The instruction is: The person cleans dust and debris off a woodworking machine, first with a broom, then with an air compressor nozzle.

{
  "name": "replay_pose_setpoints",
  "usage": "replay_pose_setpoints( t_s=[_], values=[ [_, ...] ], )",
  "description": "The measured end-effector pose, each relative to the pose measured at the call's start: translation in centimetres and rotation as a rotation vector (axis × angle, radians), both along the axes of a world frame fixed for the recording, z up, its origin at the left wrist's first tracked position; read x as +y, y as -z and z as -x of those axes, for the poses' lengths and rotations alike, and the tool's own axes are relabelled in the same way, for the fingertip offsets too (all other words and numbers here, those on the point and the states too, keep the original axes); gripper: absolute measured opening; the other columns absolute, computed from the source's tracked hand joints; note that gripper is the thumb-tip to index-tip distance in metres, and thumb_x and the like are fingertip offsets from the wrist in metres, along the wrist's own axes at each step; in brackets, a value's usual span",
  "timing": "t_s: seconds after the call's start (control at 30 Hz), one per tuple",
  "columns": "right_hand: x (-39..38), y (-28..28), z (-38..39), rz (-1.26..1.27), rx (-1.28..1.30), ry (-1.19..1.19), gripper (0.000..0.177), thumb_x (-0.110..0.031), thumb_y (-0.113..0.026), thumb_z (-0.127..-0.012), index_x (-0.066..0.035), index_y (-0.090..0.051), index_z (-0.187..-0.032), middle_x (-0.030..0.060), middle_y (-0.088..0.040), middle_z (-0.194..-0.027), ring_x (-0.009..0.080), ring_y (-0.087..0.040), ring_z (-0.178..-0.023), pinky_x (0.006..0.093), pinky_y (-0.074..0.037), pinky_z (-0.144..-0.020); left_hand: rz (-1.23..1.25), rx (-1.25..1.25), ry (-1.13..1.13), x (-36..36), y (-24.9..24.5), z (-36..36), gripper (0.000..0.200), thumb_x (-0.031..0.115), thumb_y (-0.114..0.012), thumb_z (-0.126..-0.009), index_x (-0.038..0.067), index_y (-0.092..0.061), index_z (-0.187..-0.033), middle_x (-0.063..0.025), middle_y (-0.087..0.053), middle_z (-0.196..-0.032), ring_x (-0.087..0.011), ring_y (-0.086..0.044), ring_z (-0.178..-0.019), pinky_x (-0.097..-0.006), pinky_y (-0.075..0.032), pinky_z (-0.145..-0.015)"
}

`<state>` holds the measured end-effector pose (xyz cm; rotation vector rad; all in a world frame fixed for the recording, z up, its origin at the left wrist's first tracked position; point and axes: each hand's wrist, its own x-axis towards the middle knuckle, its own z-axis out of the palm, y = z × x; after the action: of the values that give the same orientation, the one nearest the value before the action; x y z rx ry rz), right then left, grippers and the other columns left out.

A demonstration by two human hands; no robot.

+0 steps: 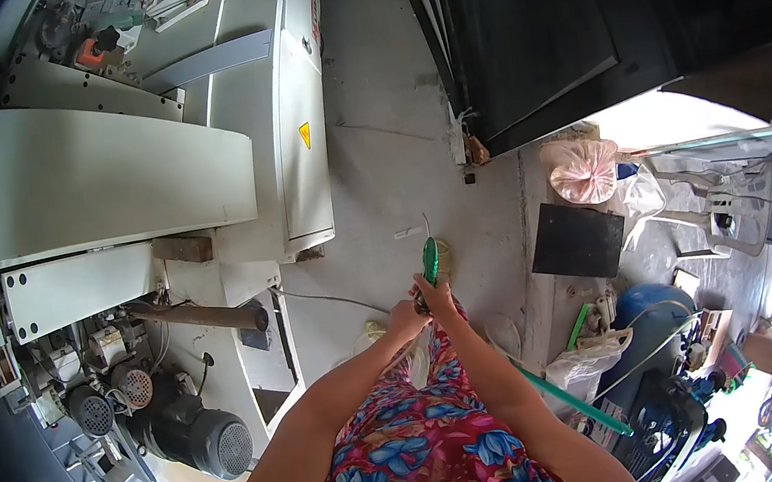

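A slim, shiny green tool (431, 260) with a thin dark tip points away from me, low in front of my body. My right hand (434, 297) is closed around its near part. Against it, my left hand (407, 320) is closed too, its fingers at the dark lower end of the same tool. The grip covers much of that end, and I cannot tell the tool's exact kind. A long green pole or tube (575, 399) slants out from behind my right forearm toward the lower right.
A pale machine cabinet (302, 155) with a yellow warning label lines the left, above motors (200, 441). A thin cable (325, 298) crosses the concrete floor (377, 96). On the right are a black panel (578, 240), a pink plastic bag (582, 171) and a blue drum (653, 308).
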<state>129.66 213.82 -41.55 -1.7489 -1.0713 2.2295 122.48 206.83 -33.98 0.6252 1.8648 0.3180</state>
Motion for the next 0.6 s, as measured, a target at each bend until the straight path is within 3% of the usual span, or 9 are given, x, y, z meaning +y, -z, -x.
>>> replay_pose_setpoints(
  t_s=[0.1,0.2,0.3,0.4,0.6],
  values=[
    [-1.1,-0.4,0.1,-0.091,0.0,0.05,0.028,-0.028,-0.063,-0.082,-0.002,-0.06,-0.076,0.0045,-0.059,-0.065,0.0127,-0.057,-0.054,0.026,-0.044,-0.044,-0.06,-0.04,0.024,-1.5,0.8,0.2,0.028,0.032,-0.067,-0.071,0.004,-0.066,-0.071,-0.0123,-0.064,-0.066,-0.0297,-0.064,-0.069,-0.0421,-0.049,-0.066],
    [-1.6,-2.4,-0.7,-0.204,0.05,0.057,0.028,-0.029,-0.063,-0.083,-0.002,-0.061,-0.078,0.0031,-0.058,-0.064,0.0115,-0.054,-0.053,0.0253,-0.043,-0.046,-0.142,-0.053,0.056,-2.5,0.7,-0.3,0.028,0.032,-0.066,-0.072,0.004,-0.066,-0.074,-0.014,-0.064,-0.07,-0.0325,-0.063,-0.071,-0.043,-0.048,-0.067],
    [-2.1,-4.2,-1.9,-0.05,0.082,0.243,0.026,-0.03,-0.064,-0.081,-0.004,-0.061,-0.084,0.0015,-0.06,-0.07,0.0113,-0.053,-0.058,0.0272,-0.042,-0.051,-0.196,-0.041,0.115,-2.6,0.1,-1.2,0.026,0.03,-0.066,-0.072,0.005,-0.065,-0.079,-0.0161,-0.064,-0.073,-0.0352,-0.062,-0.072,-0.0437,-0.048,-0.067],
    [-1.5,-5.1,-3.6,-0.038,0.064,0.235,0.026,-0.029,-0.062,-0.083,-0.004,-0.059,-0.082,0.0029,-0.06,-0.07,0.0118,-0.053,-0.058,0.0269,-0.042,-0.05,-0.239,-0.02,0.183,-1.7,-1.1,-2.0,0.025,0.027,-0.065,-0.073,0.003,-0.065,-0.079,-0.0183,-0.063,-0.074,-0.0369,-0.061,-0.073,-0.0445,-0.047,-0.067],
    [0.5,-4.8,-4.6,-0.29,0.104,0.304,0.028,-0.029,-0.061,-0.083,-0.001,-0.058,-0.077,0.0047,-0.059,-0.067,0.0124,-0.054,-0.058,0.0265,-0.042,-0.05,-0.442,0.046,0.147,0.7,-2.1,-3.0,0.023,0.022,-0.062,-0.074,-0.001,-0.063,-0.075,-0.0225,-0.062,-0.073,-0.0387,-0.061,-0.074,-0.0453,-0.048,-0.066]
  ],
)
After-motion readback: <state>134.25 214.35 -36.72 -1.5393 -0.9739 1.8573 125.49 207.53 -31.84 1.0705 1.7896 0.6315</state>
